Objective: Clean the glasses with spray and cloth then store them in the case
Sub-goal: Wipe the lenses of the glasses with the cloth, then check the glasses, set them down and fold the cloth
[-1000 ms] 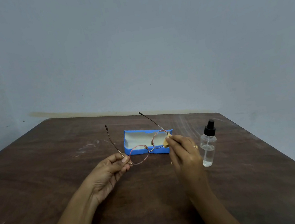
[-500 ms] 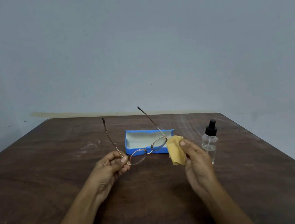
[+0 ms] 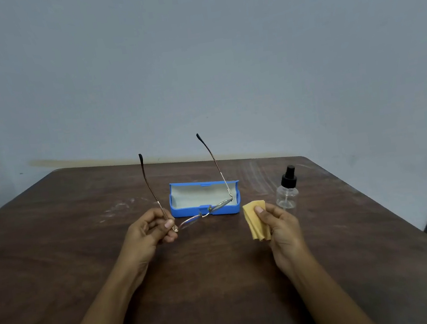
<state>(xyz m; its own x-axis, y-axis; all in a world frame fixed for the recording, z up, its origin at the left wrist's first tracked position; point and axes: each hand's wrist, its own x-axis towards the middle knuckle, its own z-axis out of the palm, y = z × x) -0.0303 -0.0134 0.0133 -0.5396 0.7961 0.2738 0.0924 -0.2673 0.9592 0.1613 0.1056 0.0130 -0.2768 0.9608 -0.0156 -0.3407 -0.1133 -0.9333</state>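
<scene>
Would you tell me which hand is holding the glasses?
The left hand, pinching the glasses by one temple; the right hand holds only the cloth.

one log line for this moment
left hand: holds thin metal-framed glasses | right hand: holds yellow cloth | open blue case: empty | clear spray bottle: upright

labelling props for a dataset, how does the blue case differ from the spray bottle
The blue case is opaque blue; the spray bottle is clear with a black nozzle. The blue case lies low, wide and open, with its pale lining showing; the spray bottle stands upright and narrow. Both rest on the table, untouched.
</scene>
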